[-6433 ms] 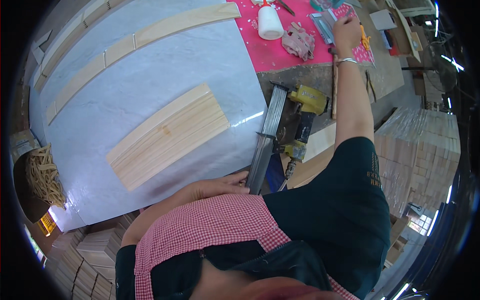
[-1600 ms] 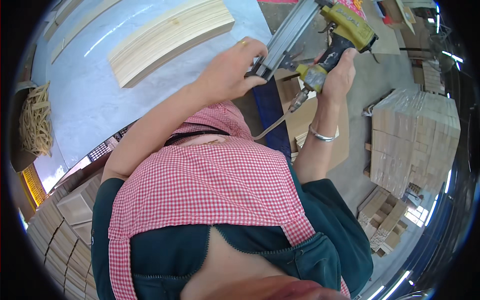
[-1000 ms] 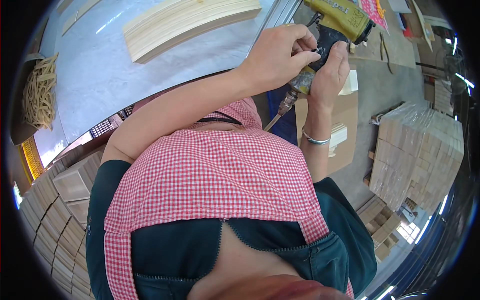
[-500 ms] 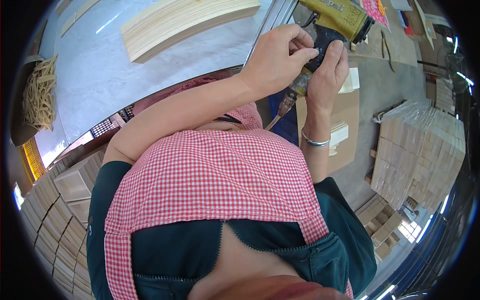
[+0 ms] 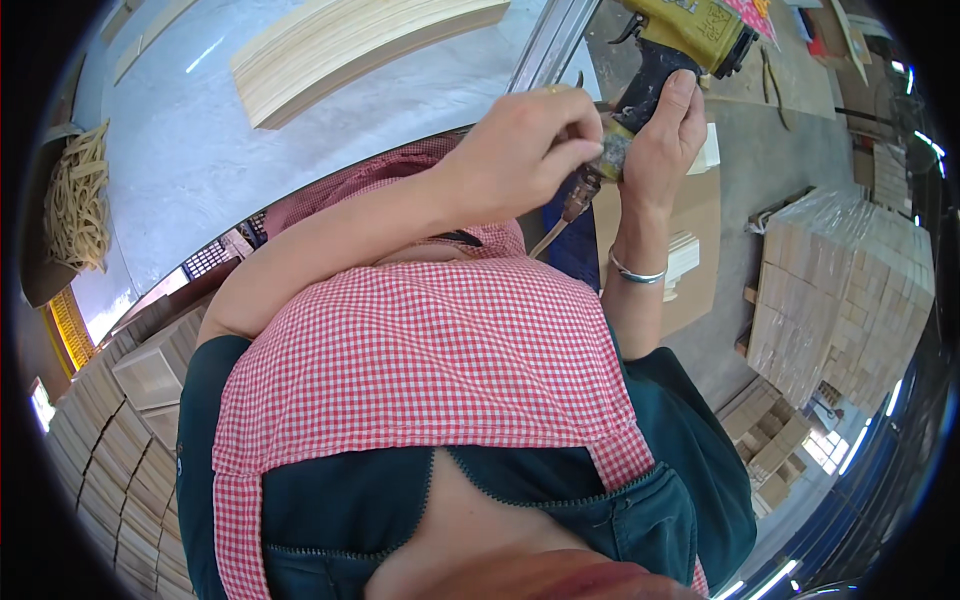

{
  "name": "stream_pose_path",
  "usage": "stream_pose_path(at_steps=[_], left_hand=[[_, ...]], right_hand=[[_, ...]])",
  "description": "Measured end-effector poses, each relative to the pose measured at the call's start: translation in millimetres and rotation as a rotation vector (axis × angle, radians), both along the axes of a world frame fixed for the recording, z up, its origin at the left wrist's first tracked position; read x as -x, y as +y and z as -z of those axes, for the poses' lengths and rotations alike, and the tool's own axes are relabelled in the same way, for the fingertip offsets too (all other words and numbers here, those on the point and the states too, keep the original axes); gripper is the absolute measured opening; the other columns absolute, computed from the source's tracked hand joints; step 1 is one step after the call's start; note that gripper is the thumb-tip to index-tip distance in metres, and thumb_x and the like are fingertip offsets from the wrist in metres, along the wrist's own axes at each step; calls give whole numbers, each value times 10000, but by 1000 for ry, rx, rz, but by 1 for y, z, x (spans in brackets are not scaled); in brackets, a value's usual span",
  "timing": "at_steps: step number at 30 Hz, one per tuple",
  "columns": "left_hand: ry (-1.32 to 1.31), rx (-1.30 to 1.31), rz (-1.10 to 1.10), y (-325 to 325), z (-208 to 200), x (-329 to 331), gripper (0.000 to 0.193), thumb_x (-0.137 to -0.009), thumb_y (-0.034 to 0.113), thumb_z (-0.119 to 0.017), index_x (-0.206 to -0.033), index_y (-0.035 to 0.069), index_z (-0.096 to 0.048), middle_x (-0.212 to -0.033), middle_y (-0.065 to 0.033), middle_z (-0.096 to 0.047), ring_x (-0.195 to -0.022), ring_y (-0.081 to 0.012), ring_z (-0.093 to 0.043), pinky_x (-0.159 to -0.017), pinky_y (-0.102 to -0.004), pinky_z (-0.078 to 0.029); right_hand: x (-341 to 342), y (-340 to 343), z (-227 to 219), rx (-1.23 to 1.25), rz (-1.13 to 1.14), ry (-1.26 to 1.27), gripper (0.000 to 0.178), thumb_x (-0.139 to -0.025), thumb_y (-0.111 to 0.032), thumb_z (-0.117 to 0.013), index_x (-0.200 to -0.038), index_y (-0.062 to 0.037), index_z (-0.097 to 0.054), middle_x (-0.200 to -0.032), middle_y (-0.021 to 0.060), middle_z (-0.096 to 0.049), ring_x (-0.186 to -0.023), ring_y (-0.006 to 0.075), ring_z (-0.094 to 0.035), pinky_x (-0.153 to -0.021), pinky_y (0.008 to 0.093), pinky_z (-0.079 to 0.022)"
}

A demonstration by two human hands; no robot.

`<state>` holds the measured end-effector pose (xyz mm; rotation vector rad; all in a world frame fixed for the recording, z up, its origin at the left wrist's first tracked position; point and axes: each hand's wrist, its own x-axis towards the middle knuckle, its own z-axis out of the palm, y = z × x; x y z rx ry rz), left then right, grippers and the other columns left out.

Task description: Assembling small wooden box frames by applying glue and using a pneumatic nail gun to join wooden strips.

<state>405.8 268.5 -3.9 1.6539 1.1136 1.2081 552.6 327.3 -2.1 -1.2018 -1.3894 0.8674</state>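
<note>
A yellow and black air nail gun (image 5: pixel 690 38) is tilted at the upper right, its grip slanting down toward me. My right hand (image 5: pixel 665 140) is closed round the lower grip, thumb lying along it. A brass fitting (image 5: pixel 578 197) and a pale hose (image 5: pixel 545 240) come off the grip's lower end. My left hand (image 5: pixel 540 145) is beside that end, thumb and fingers pinched together. What the pinch holds, if anything, is hidden. To its left, a stack of pale wooden strips (image 5: pixel 370 50) lies on the bluish-white tabletop (image 5: pixel 190 150).
A metal rail (image 5: pixel 545 50) runs along the table's right edge. Pliers (image 5: pixel 773 92) lie on a surface beyond the gun. A bin of thin curled strips (image 5: pixel 80 200) stands at the left. A plastic-wrapped wood stack (image 5: pixel 840 290) is at the right, cardboard (image 5: pixel 690 300) nearer.
My left hand has drawn away from the middle of the grip, moving left and down to its lower end. My right hand still holds the nail gun, shifted slightly right.
</note>
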Motion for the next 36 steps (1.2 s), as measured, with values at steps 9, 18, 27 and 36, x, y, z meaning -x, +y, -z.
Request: stream_pose_path(at_steps=[9, 18, 27, 36], left_hand=[[-205, 103, -142, 22, -1, -11, 94, -877, 8, -665, -971, 2, -674, -733, -23, -616, -623, -82, -513, -581, -203, -429], [-179, 133, -151, 18, 0, -11, 87, -872, 39, -668, -931, -21, -649, -727, -50, -613, -602, -129, -509, -557, -263, -426], [-61, -68, -217, 12, 13, -16, 73, -894, 66, -623, -850, 14, -598, -768, -66, -602, -640, -204, -521, -599, -327, -439], [-155, 177, 167, -17, 15, 29, 50, -876, 15, -639, -831, 22, -616, -771, -85, -635, -618, -175, -553, -574, -308, -449]], right_hand=[[4, 5, 6, -38, -21, 34, 318, -1087, -278, -456, -921, -26, -557, -781, -12, -523, -694, 79, -408, -636, 237, -389], [2, -2, 6, 51, -5, 11, 277, -1069, -253, -493, -899, -40, -542, -797, 5, -531, -702, 81, -410, -642, 238, -393], [14, -3, -5, 83, -14, 34, 209, -1019, -212, -604, -955, -23, -545, -827, 24, -575, -732, 82, -483, -659, 219, -427], [7, 9, -21, 139, 17, 37, 206, -1000, -202, -626, -984, -21, -529, -800, 53, -614, -578, 106, -531, -553, 232, -450]])
